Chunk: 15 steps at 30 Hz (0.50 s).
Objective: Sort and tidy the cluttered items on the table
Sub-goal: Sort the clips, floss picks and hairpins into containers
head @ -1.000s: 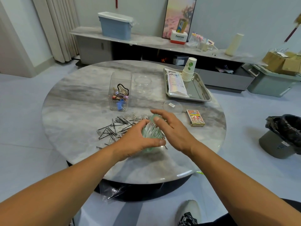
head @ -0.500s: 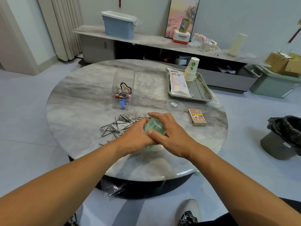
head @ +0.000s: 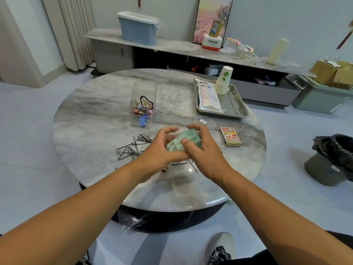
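A green translucent container (head: 183, 141) lies tilted between my hands, above the near middle of the round marble table (head: 91, 119). My left hand (head: 158, 152) grips its near left side and my right hand (head: 202, 150) curls over its top and right side. Black hairpins and paper clips (head: 133, 148) lie scattered on the table to the left and under my hands. A clear square box (head: 142, 106) holding clips and hair ties stands behind them. A clear round lid (head: 204, 122) lies just beyond my right hand.
A clear round jar (head: 169, 96) stands beside the box. A steel tray (head: 235, 106) at the back right holds a stack of paper cups (head: 223, 81) and a packet (head: 208, 95). A card box (head: 230, 139) lies right of my hands. A black-bagged bin (head: 336, 159) stands on the floor.
Both hands have closed round the green container and lifted and tilted it; my right hand now wraps over its top, where a second ago it only reached toward it.
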### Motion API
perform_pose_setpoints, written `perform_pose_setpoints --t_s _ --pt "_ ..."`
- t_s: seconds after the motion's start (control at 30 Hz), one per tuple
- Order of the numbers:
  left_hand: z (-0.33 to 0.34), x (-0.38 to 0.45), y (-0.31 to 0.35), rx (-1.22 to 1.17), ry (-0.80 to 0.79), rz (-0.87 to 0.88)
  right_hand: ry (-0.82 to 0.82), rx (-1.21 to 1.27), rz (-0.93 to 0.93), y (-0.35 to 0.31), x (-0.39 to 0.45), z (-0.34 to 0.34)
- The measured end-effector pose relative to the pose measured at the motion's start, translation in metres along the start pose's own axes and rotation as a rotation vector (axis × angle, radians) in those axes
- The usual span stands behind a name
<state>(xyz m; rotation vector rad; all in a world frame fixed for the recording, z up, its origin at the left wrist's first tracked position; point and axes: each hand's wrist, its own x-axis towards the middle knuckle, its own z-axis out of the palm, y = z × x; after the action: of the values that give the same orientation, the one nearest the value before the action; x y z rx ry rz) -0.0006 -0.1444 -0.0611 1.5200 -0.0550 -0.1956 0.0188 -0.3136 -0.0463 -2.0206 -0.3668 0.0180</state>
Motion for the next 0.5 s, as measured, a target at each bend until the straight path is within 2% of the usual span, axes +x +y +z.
perform_pose_setpoints --t_s 0.1,0.23,0.5 --pt "0.000 0.000 0.000 -0.237 -0.042 -0.103 0.079 0.083 -0.023 -0.005 0.000 -0.005" --pt "0.016 0.000 0.007 -0.376 -0.017 -0.190 0.022 -0.022 -0.084 -0.006 -0.006 0.001" --pt "0.025 0.003 0.003 -0.278 0.168 -0.112 -0.019 -0.077 -0.097 -0.007 -0.008 0.001"
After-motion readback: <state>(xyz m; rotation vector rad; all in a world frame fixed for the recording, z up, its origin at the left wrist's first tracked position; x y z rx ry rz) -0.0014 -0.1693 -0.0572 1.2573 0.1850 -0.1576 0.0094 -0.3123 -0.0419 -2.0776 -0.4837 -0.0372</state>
